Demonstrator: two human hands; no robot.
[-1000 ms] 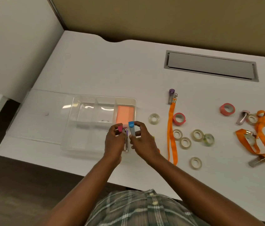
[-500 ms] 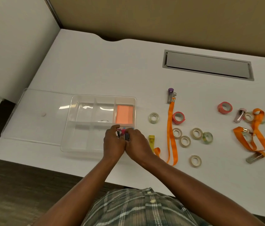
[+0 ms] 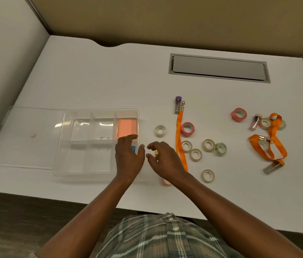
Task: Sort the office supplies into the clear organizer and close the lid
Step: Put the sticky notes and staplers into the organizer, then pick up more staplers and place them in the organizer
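Note:
The clear organizer sits on the white desk with an orange sticky-note pad in its back right compartment. My left hand hovers over the front right compartment, fingers spread and empty; a blue-capped item peeks out beneath it. Just right of the organizer, my right hand is empty with its fingers apart, above a yellow-capped item. The clear lid lies flat to the left, tucked under the organizer.
Several clear tape rolls lie right of my hands, with an orange lanyard, a purple-capped drive and pink tape rolls. More lanyards and drives lie far right. A grey cable hatch sits at the back.
Both hands held pink- and blue-capped drives above the organizer, lowered them into the front right compartment and let go. My right hand has drawn back to the right.

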